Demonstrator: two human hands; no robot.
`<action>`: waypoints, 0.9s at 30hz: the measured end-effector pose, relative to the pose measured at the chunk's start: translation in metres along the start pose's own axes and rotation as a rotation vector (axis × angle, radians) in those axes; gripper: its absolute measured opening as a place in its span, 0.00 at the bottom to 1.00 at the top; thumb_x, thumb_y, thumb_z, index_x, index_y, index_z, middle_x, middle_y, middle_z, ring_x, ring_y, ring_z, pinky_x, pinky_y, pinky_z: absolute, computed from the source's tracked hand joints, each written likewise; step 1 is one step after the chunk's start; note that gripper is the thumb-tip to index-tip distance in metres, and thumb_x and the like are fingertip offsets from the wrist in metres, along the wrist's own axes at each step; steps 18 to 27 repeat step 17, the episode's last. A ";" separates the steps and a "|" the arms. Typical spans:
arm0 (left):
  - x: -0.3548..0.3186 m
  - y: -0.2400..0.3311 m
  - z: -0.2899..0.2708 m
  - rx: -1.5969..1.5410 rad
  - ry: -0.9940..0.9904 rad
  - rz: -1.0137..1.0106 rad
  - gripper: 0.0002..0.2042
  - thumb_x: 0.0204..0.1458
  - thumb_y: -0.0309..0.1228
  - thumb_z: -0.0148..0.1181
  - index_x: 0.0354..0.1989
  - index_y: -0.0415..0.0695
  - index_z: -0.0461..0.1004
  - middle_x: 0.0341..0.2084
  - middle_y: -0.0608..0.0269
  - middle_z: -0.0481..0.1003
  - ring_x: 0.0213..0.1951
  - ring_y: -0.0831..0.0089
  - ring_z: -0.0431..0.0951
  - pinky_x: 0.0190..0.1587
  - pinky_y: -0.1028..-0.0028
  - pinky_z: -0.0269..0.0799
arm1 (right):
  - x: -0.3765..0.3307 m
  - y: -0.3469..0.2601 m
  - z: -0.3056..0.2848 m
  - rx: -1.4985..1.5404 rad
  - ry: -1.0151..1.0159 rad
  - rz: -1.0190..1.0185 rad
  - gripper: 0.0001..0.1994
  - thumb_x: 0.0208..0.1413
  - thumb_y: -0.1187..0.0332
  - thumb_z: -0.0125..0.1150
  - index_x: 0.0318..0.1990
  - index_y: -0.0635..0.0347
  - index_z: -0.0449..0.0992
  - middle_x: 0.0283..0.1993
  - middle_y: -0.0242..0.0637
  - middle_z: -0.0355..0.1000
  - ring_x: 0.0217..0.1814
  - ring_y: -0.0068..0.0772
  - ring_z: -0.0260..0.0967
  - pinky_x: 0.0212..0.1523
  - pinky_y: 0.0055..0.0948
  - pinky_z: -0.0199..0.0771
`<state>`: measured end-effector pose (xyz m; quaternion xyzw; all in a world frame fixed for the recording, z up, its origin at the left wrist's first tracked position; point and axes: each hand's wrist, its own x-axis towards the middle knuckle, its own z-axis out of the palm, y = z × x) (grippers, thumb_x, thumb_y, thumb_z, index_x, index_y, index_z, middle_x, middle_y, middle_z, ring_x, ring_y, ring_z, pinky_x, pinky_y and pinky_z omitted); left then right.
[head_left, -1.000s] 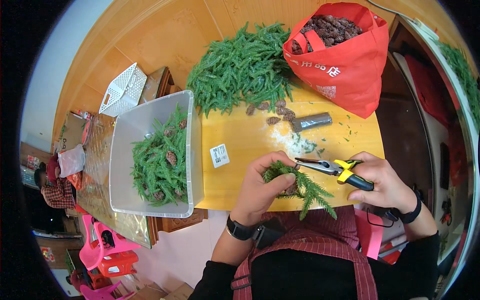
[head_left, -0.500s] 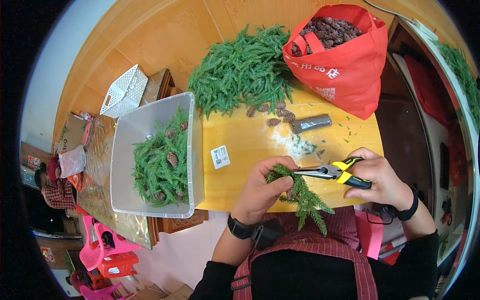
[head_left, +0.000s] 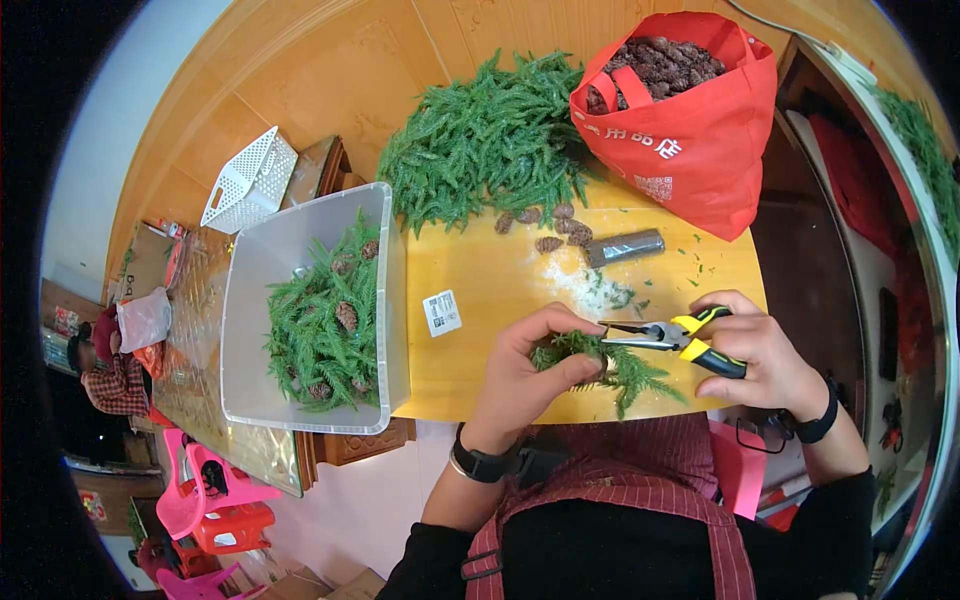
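My left hand [head_left: 522, 372] pinches a green artificial pine sprig [head_left: 637, 380] over the front of the yellow table, its needles spreading toward the right. A brownish bit, perhaps a pine cone, shows at the thumb, mostly hidden. In my right hand [head_left: 762, 358] is a pair of needle-nose pliers [head_left: 655, 337] with yellow and black handles. Their jaws are parted, and the tips reach the left fingertips above the sprig. Beyond the hands, a few loose pine cones [head_left: 549, 244] lie beside a dark, plastic-wrapped bundle [head_left: 625, 247] and scattered white powder [head_left: 590, 290].
Left of my hands stands a clear plastic bin [head_left: 395, 330] holding sprigs with cones. A large sprig pile [head_left: 485, 145] and a red bag [head_left: 680, 150] full of pine cones occupy the table's back. A white label [head_left: 441, 313] lies near the bin. Another person [head_left: 112, 380] is far left.
The sprig has turned in my left hand, its hanging end swinging up and to the right. My left fingers have spread a little, and the pliers' jaws have opened slightly wider.
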<state>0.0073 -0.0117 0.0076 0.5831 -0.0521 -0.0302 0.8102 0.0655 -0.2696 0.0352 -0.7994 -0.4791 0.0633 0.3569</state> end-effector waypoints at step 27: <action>-0.003 0.005 0.004 0.959 0.122 0.753 0.16 0.29 0.15 0.59 0.30 0.45 0.77 0.31 0.62 0.73 0.33 0.65 0.71 0.36 0.70 0.68 | -0.052 0.020 0.011 -0.309 0.164 0.726 0.19 0.40 0.61 0.64 0.37 0.67 0.72 0.40 0.51 0.68 0.52 0.51 0.59 0.52 0.42 0.58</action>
